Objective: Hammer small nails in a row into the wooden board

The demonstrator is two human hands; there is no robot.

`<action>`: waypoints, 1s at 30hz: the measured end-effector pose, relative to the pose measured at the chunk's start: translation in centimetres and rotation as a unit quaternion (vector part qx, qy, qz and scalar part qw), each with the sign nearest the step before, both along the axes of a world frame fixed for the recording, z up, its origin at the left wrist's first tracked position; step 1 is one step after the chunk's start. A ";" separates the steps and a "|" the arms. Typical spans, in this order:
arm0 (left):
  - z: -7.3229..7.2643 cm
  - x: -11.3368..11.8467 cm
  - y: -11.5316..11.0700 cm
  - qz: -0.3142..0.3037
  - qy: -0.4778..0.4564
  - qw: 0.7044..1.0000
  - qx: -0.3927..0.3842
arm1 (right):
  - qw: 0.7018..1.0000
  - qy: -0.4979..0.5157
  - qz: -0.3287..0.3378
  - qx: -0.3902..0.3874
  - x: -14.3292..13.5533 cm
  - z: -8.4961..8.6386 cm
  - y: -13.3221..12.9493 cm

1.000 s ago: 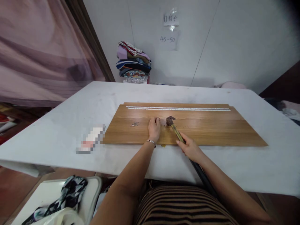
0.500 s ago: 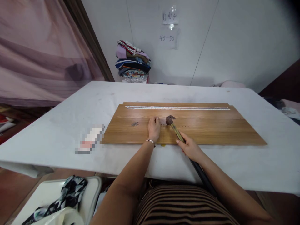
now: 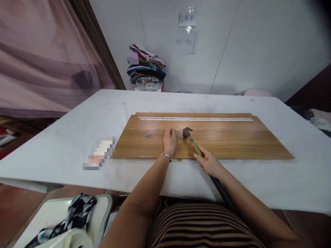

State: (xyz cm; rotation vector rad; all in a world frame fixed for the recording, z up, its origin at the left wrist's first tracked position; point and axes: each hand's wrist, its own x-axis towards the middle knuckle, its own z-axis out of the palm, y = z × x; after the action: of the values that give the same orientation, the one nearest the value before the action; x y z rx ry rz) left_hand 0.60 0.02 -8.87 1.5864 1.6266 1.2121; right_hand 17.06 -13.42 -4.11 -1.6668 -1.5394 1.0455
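A claw hammer [image 3: 198, 150] with a rusty head and a long handle is in my right hand [image 3: 210, 162], the fingers wrapped round the yellowish part. Its head is just above the wooden board [image 3: 240, 144], close to the fingers of my left hand [image 3: 170, 142]. That hand rests on the board with thumb and fingers drawn together; whatever they pinch is hidden or too small to name. A pale patch lies between these fingertips and the hammer head. Several small dark dots run in a row across the board. Left of my left hand lies a little pile of nails [image 3: 148, 136].
Two white strips [image 3: 196, 119] lie along the board's far side. The board rests on a white-covered table [image 3: 124, 103], with a pixelated flat item [image 3: 100, 153] at its left. Folded cloths [image 3: 147, 69] are stacked by the wall. A white stool [image 3: 103, 210] holds patterned cloth.
Almost nothing differs. The hammer head has shifted very slightly left, much as the whole view has; both hands keep their places.
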 end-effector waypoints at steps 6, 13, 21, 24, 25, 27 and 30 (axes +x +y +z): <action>0.1 0.0 0.0 0.004 0.004 1.000 0.004 | 1.000 -0.007 0.001 0.005 0.1 -0.1 0.1; 0.0 0.0 0.0 0.004 0.009 1.000 0.000 | 1.000 -0.005 0.003 0.001 0.2 -0.1 0.1; 0.2 -0.1 -0.1 -0.001 0.011 1.000 -0.004 | 1.000 -0.005 0.008 0.005 0.2 0.0 0.2; 0.2 -0.1 -0.1 0.000 0.011 1.000 -0.002 | 1.000 -0.005 0.007 0.004 0.2 -0.1 0.1; 0.2 -0.1 -0.1 0.001 0.011 1.000 -0.002 | 1.000 -0.005 0.005 0.004 0.2 -0.2 0.1; 0.1 0.0 0.0 0.002 0.010 1.000 0.000 | 1.000 -0.006 0.005 0.005 0.2 -0.2 0.1; 0.0 0.0 0.0 0.005 0.008 1.000 0.003 | 1.000 -0.010 0.012 0.005 0.2 -0.2 0.1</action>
State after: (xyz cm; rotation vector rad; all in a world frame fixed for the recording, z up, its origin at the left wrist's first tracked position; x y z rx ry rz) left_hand 0.61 0.01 -8.84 1.5967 1.6451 1.2130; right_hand 17.29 -13.28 -4.28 -1.6590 -1.5788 1.0348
